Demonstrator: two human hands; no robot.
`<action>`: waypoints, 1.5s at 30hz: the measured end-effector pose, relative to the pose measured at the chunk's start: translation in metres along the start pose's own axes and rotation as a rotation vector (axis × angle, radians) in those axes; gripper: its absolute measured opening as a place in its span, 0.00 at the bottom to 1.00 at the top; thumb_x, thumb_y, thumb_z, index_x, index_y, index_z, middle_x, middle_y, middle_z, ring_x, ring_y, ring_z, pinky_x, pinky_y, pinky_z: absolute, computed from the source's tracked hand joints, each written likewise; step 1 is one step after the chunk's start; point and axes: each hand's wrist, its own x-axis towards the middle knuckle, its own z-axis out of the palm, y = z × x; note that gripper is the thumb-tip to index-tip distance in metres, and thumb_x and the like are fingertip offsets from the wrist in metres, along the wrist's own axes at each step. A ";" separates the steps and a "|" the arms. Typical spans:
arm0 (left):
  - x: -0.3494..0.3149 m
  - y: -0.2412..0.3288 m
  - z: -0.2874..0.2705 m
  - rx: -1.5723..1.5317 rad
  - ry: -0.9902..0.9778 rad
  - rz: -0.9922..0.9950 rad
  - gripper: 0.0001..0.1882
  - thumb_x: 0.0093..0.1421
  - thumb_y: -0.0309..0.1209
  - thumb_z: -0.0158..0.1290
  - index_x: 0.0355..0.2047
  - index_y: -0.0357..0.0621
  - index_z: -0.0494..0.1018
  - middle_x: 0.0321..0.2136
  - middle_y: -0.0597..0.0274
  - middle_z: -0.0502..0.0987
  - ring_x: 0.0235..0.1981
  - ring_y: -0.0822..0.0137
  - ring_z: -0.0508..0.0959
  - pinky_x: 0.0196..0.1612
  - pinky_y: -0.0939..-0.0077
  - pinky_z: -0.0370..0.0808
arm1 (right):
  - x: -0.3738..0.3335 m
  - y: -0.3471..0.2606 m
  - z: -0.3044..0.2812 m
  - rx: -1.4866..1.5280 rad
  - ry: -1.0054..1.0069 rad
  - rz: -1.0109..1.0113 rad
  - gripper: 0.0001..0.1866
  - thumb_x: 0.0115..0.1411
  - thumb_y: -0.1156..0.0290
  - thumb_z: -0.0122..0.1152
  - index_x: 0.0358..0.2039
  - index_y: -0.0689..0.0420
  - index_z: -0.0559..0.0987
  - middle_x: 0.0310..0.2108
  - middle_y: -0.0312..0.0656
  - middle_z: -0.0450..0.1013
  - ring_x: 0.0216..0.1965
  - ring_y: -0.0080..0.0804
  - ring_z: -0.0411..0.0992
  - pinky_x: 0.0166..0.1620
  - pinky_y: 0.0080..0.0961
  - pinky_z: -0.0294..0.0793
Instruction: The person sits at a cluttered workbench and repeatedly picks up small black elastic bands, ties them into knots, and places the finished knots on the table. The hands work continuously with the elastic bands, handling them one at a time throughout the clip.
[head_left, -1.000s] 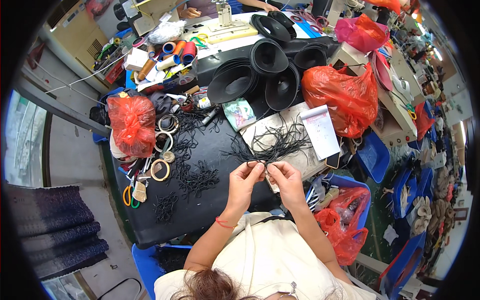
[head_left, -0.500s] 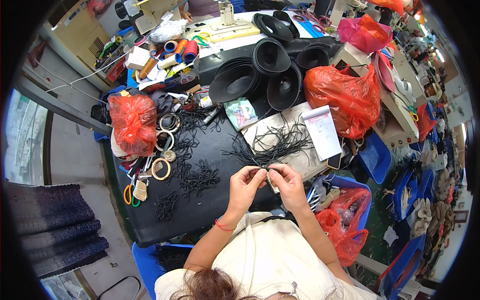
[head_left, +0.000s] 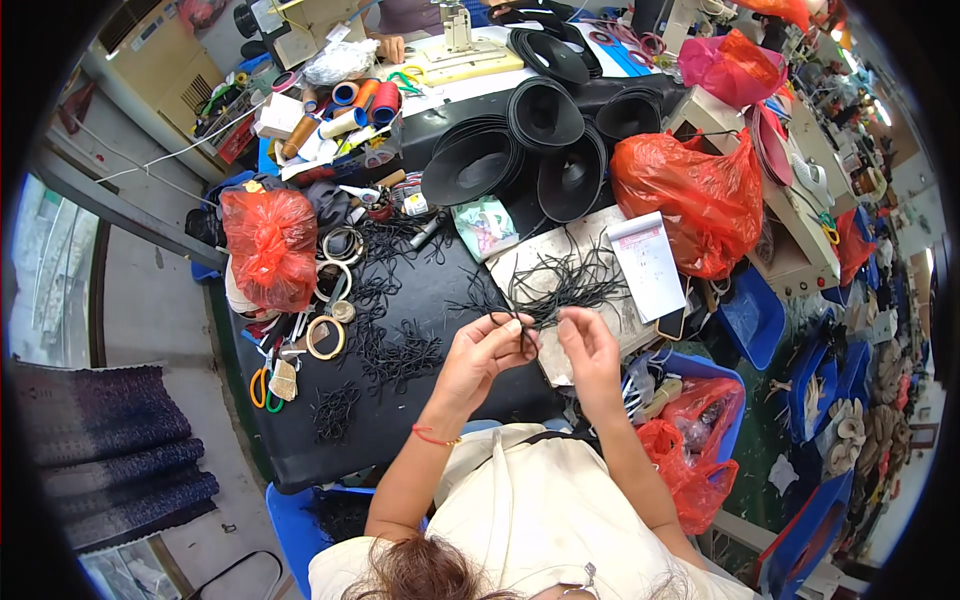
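In the head view, the black cord [head_left: 523,338] is at the fingertips of the left hand [head_left: 496,344], just above the near left edge of the pale board [head_left: 632,328]; its long axis runs roughly away from the person, the visible far stretch leaning slightly left toward the board's left edge, and its far end gets lost among similar strands. The left hand holds it in a narrow pinch between thumb and forefinger; the right hand [head_left: 592,360], one of two hands over the near part of the board, has its fingers bent and lies apart from the left, and I cannot tell whether it grips anything. One loose pile of cords [head_left: 565,285] spreads across the board, with one white notepad [head_left: 648,275] at the board's right side. Left of the board, on the black table cover [head_left: 460,400], lie one larger tangle [head_left: 402,350] and one small clump [head_left: 336,412] of like cords. Beyond the board stand at least five stacks of black oval pieces [head_left: 470,165]. The pinched cord looks thin, dark, matte and limp, with a slight bend; its exact length is hidden.
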 end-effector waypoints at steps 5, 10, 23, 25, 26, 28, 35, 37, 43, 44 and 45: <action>-0.004 0.003 0.000 0.212 -0.139 -0.042 0.09 0.58 0.29 0.49 0.33 0.35 0.73 0.27 0.59 0.76 0.27 0.72 0.77 0.34 0.80 0.75 | 0.018 -0.008 0.004 0.165 -0.392 0.190 0.10 0.60 0.68 0.52 0.35 0.62 0.76 0.23 0.33 0.71 0.22 0.16 0.66 0.25 0.12 0.66; -0.010 -0.003 -0.001 0.248 -0.108 -0.063 0.09 0.57 0.30 0.50 0.31 0.36 0.74 0.25 0.61 0.76 0.26 0.73 0.77 0.32 0.81 0.75 | 0.016 -0.004 0.005 0.342 -0.359 0.355 0.11 0.61 0.66 0.50 0.29 0.60 0.76 0.21 0.34 0.71 0.17 0.16 0.65 0.21 0.12 0.65; 0.003 -0.080 -0.181 0.851 0.732 0.000 0.11 0.50 0.30 0.57 0.31 0.36 0.73 0.23 0.61 0.77 0.25 0.67 0.76 0.32 0.75 0.72 | 0.051 0.142 -0.040 -0.689 -0.084 0.087 0.08 0.55 0.69 0.55 0.31 0.60 0.77 0.30 0.44 0.74 0.31 0.35 0.73 0.36 0.29 0.71; 0.004 -0.082 -0.198 1.140 0.897 -0.020 0.14 0.48 0.30 0.58 0.33 0.36 0.70 0.22 0.60 0.76 0.26 0.63 0.75 0.33 0.71 0.72 | 0.064 0.173 -0.050 -0.894 -0.069 -0.051 0.07 0.52 0.70 0.58 0.30 0.58 0.78 0.30 0.45 0.73 0.31 0.39 0.71 0.38 0.30 0.69; 0.004 -0.077 -0.195 1.216 0.948 -0.038 0.16 0.48 0.31 0.59 0.35 0.37 0.70 0.23 0.58 0.75 0.27 0.62 0.75 0.33 0.71 0.71 | 0.071 0.179 -0.047 -0.943 -0.080 -0.132 0.07 0.51 0.70 0.58 0.30 0.58 0.78 0.29 0.45 0.73 0.32 0.41 0.70 0.38 0.32 0.69; 0.005 -0.070 -0.187 1.369 0.990 0.067 0.18 0.48 0.31 0.59 0.37 0.37 0.68 0.26 0.56 0.74 0.29 0.61 0.74 0.35 0.71 0.71 | 0.088 0.191 -0.039 -1.036 -0.103 -0.296 0.06 0.49 0.71 0.58 0.29 0.56 0.78 0.29 0.45 0.71 0.34 0.43 0.68 0.39 0.34 0.68; 0.032 -0.063 -0.128 1.296 0.633 0.396 0.13 0.54 0.28 0.52 0.39 0.36 0.70 0.37 0.50 0.72 0.39 0.54 0.73 0.44 0.65 0.68 | 0.104 0.204 -0.019 -1.170 -0.123 -0.423 0.01 0.50 0.73 0.55 0.24 0.53 0.75 0.26 0.38 0.69 0.35 0.36 0.66 0.39 0.34 0.61; 0.043 -0.064 -0.107 1.359 0.497 0.463 0.14 0.56 0.29 0.49 0.42 0.37 0.70 0.42 0.49 0.72 0.45 0.52 0.71 0.49 0.65 0.67 | 0.097 0.178 -0.016 -1.092 -0.125 -0.441 0.02 0.51 0.72 0.55 0.28 0.53 0.74 0.28 0.36 0.69 0.36 0.33 0.67 0.43 0.36 0.61; 0.090 -0.064 -0.065 1.570 0.373 0.702 0.13 0.56 0.28 0.48 0.42 0.40 0.71 0.43 0.53 0.73 0.54 0.53 0.64 0.58 0.58 0.55 | 0.096 0.138 -0.020 -1.110 -0.131 -0.617 0.05 0.53 0.73 0.55 0.32 0.55 0.75 0.35 0.38 0.72 0.38 0.33 0.70 0.51 0.41 0.59; 0.092 -0.061 -0.064 1.577 0.313 0.661 0.12 0.56 0.28 0.48 0.41 0.40 0.72 0.42 0.54 0.73 0.52 0.54 0.66 0.59 0.57 0.54 | 0.095 0.130 -0.018 -1.078 -0.145 -0.648 0.05 0.53 0.74 0.55 0.32 0.55 0.75 0.33 0.39 0.71 0.37 0.34 0.70 0.49 0.41 0.60; 0.093 -0.058 -0.064 1.582 0.255 0.619 0.11 0.56 0.28 0.48 0.40 0.41 0.72 0.41 0.54 0.74 0.51 0.54 0.68 0.59 0.56 0.53 | 0.093 0.122 -0.017 -1.045 -0.161 -0.679 0.05 0.53 0.74 0.55 0.32 0.55 0.75 0.31 0.39 0.70 0.36 0.34 0.69 0.48 0.40 0.61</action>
